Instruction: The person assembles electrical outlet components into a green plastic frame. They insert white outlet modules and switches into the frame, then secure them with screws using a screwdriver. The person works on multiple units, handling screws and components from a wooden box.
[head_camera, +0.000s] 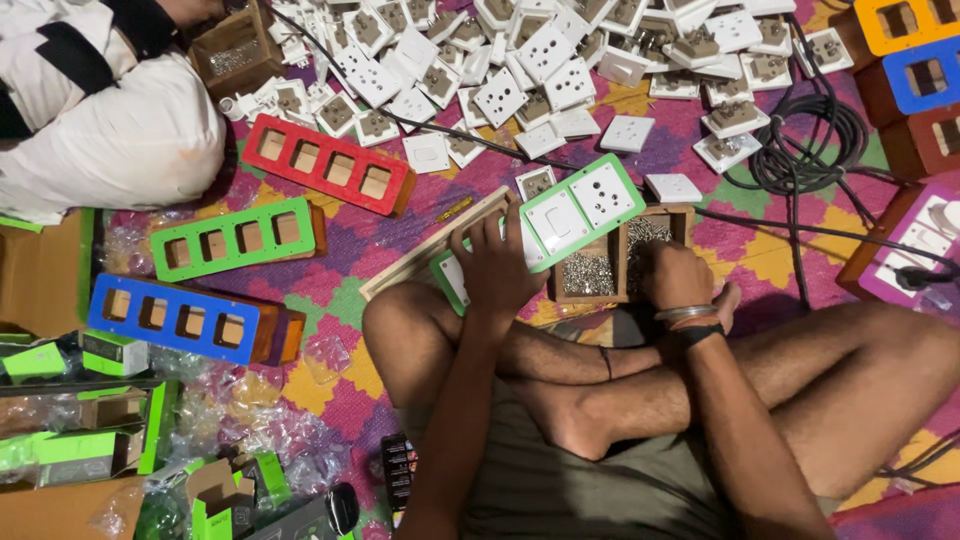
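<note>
Over the wooden screw box (610, 290), which sits on the patterned mat (330, 300) just ahead of the person's crossed legs, both hands work. Left hand (497, 268), just left of the box, grips a green switch panel (560, 225) w/ fingers wrapped over its near edge; panel lies tilted across the box's left half, carrying white switch and socket modules. Right hand (677, 275) is on the box's right compartment, fingers curled down into the small metal screws (588, 275); can't tell whether it's pinching one. Bangles and a dark band sit on that wrist.

Left of the box, well apart: a green four-hole frame (235, 238), a red one (330, 163) beyond it, a blue one (185, 318) nearer the person. Beyond the box: a heap of loose white sockets and switches (520, 70). Right of the box: coiled black cable (810, 150), plus orange, blue and purple boxes at the edge. Far left of the box, another person's white sleeve (110, 120).
</note>
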